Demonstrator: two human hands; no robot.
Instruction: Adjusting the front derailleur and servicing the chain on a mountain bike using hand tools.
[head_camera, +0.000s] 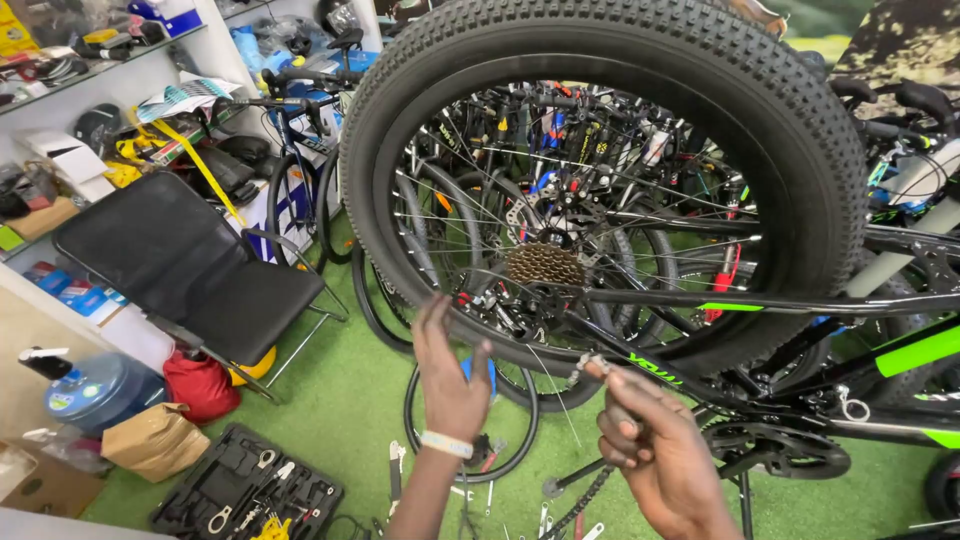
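Below rear wheel (610, 170): right hand (660, 455) pinching chain end (590, 366), pointing up-left toward cassette (543, 266); left hand (450, 385) released, nearer cassette.

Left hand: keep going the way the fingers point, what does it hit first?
Likely the rear derailleur just below the cassette; the left hand points up at it. Depth is unclear, so it may meet the tyre first.

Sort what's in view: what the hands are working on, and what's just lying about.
In hand:
- rear wheel
- gear cluster
- cable end, pinched by right hand
- left hand, reaching to the wheel's rim

Lying about:
- black folding chair
- open tool case
- brown paper bag
- loose tyre on the green floor
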